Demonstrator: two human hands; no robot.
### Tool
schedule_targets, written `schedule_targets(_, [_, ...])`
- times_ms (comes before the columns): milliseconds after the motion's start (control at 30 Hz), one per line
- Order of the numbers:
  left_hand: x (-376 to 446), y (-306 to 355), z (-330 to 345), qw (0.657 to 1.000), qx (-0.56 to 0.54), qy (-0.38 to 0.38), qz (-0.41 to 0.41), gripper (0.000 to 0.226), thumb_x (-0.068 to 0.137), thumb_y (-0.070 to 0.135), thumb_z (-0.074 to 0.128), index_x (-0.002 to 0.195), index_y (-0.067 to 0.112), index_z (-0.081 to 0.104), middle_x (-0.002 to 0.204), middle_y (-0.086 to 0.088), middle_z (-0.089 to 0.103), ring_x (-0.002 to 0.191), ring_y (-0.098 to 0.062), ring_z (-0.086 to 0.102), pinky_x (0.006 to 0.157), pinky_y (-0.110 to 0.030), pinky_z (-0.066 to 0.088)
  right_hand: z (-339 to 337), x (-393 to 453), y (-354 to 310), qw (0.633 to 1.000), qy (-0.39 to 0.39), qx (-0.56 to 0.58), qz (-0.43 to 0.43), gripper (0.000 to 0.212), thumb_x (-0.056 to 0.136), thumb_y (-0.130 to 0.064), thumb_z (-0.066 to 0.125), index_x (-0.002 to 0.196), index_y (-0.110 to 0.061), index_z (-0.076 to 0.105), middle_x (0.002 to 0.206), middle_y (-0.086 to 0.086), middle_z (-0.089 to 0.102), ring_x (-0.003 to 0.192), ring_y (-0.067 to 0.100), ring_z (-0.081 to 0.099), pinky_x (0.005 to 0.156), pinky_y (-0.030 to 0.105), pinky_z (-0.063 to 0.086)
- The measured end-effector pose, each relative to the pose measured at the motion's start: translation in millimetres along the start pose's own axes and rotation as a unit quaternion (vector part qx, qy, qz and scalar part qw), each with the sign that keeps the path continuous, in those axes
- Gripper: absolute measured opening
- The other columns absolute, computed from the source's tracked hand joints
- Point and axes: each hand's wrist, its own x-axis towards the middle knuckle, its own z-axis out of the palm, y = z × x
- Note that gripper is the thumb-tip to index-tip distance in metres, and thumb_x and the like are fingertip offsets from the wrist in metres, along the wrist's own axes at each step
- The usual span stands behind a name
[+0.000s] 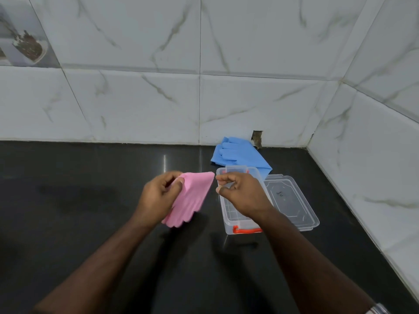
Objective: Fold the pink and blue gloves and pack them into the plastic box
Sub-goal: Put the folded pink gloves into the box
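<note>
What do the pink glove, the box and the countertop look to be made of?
Pink glove: probably silicone or rubber, matte; it hangs limp from the left hand.
Plastic box: clear rigid plastic, see-through walls, orange latches.
Countertop: polished dark stone, perhaps granite; it mirrors light.

A glossy black counter [90, 200] fills the lower half, catching a light glint near 12 o'clock. White marble-veined tiles [249, 41] cover both walls, meeting in a corner [326, 105] at 2 o'clock. One tile is chipped [257, 138].
</note>
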Motion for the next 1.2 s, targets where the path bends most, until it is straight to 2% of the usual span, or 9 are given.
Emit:
schedule_targets(67, [8.7, 12.9, -10.5, 0.999, -0.053, -0.006, -0.008, 0.017, 0.1, 0.019, 0.056, 0.097, 0.027, 0.07, 0.093, 0.019, 0.07, 0.085, 0.0, 0.065, 0.069, -0.012, 0.049, -2.2, 5.2, -4.0, 0.999, 0.01, 0.044, 0.015, 0.051, 0.088, -0.029, 0.072, 0.136, -0.022, 0.057, 0.128, -0.006, 0.064, 0.106, 0.011, 0.063, 0.094, 0.029, 0.051])
schedule_targets(133, [15.3, 23.6, -16.5, 0.992, -0.118, -0.013, -0.03, 0.016, 0.1, 0.025, 0.056, 0.099, 0.024, 0.072, 0.096, 0.01, 0.071, 0.086, -0.008, 0.066, 0.074, -0.026, 0.054, -8.5, 9.5, -4.5, 0.991, 0.004, 0.134, 0.031, 0.065, 0.084, -0.032, 0.077, 0.141, -0.022, 0.05, 0.13, -0.011, 0.058, 0.113, 0.013, 0.061, 0.093, 0.029, 0.051])
schedule_targets(233, [22.1, 39.7, -19.3, 0.967, -0.244, -0.027, -0.063, 0.017, 0.096, 0.028, 0.058, 0.097, 0.017, 0.072, 0.095, -0.006, 0.072, 0.085, -0.024, 0.066, 0.077, -0.042, 0.055, -19.6, 12.3, -1.1, 0.95, -0.048, 0.304, 0.039, 0.08, 0.076, -0.03, 0.082, 0.145, -0.019, 0.044, 0.133, -0.01, 0.058, 0.119, 0.011, 0.059, 0.096, 0.028, 0.05])
schedule_targets(400, [30.4, 56.5, -14.1, 0.916, -0.381, -0.046, -0.117, 0.017, 0.099, 0.017, 0.057, 0.103, 0.007, 0.069, 0.093, -0.012, 0.07, 0.082, -0.026, 0.065, 0.067, -0.036, 0.055, -17.0, 11.4, 7.0, 0.853, -0.154, 0.497, 0.046, 0.067, 0.076, -0.021, 0.078, 0.136, -0.014, 0.051, 0.129, 0.015, 0.064, 0.12, 0.035, 0.061, 0.1, 0.056, 0.049])
schedule_targets(533, [35.8, 52.6, -3.5, 0.892, -0.414, -0.033, -0.176, 0.017, 0.1, 0.02, 0.056, 0.108, 0.009, 0.067, 0.1, -0.015, 0.072, 0.085, -0.026, 0.07, 0.072, -0.04, 0.057, -8.7, 10.3, 10.8, 0.864, -0.111, 0.486, 0.068, 0.045, 0.086, -0.018, 0.07, 0.129, -0.015, 0.056, 0.12, 0.015, 0.068, 0.112, 0.037, 0.065, 0.097, 0.061, 0.049])
schedule_targets(667, [39.5, 41.5, 10.0, 0.902, -0.348, -0.016, -0.254, 0.018, 0.101, 0.02, 0.053, 0.107, 0.006, 0.063, 0.101, -0.019, 0.073, 0.081, -0.029, 0.071, 0.075, -0.049, 0.059, -7.0, 14.6, 13.1, 0.912, -0.06, 0.394, 0.097, 0.03, 0.094, -0.026, 0.064, 0.123, -0.025, 0.059, 0.111, 0.002, 0.073, 0.102, 0.025, 0.071, 0.092, 0.054, 0.055])
schedule_targets(833, [42.1, 40.0, 21.9, 0.908, -0.287, -0.043, -0.301, 0.019, 0.104, 0.021, 0.049, 0.104, 0.006, 0.06, 0.103, -0.02, 0.073, 0.083, -0.031, 0.071, 0.069, -0.043, 0.057, -2.2, 20.8, 21.3, 0.933, 0.008, 0.337, 0.127, 0.044, 0.093, -0.026, 0.066, 0.133, -0.027, 0.05, 0.121, -0.003, 0.063, 0.107, 0.02, 0.064, 0.096, 0.052, 0.053])
schedule_targets(967, [42.5, 41.2, 23.0, 0.898, -0.277, -0.123, -0.32, 0.028, 0.105, 0.026, 0.048, 0.118, 0.006, 0.06, 0.104, -0.013, 0.076, 0.096, -0.03, 0.075, 0.079, -0.052, 0.061, -10.3, 24.1, 31.4, 0.926, 0.037, 0.344, 0.153, 0.056, 0.092, -0.022, 0.068, 0.14, -0.036, 0.044, 0.128, -0.001, 0.057, 0.106, 0.024, 0.063, 0.091, 0.053, 0.056])
schedule_targets(1200, [45.1, 45.6, 34.0, 0.879, -0.315, -0.196, -0.299, 0.038, 0.099, 0.005, 0.057, 0.129, 0.026, 0.046, 0.108, -0.012, 0.076, 0.097, -0.03, 0.074, 0.073, -0.048, 0.063, -32.6, 27.0, 47.0, 0.922, 0.015, 0.342, 0.18, 0.055, 0.091, -0.017, 0.068, 0.136, -0.045, 0.05, 0.131, 0.003, 0.055, 0.108, 0.028, 0.064, 0.088, 0.053, 0.057])
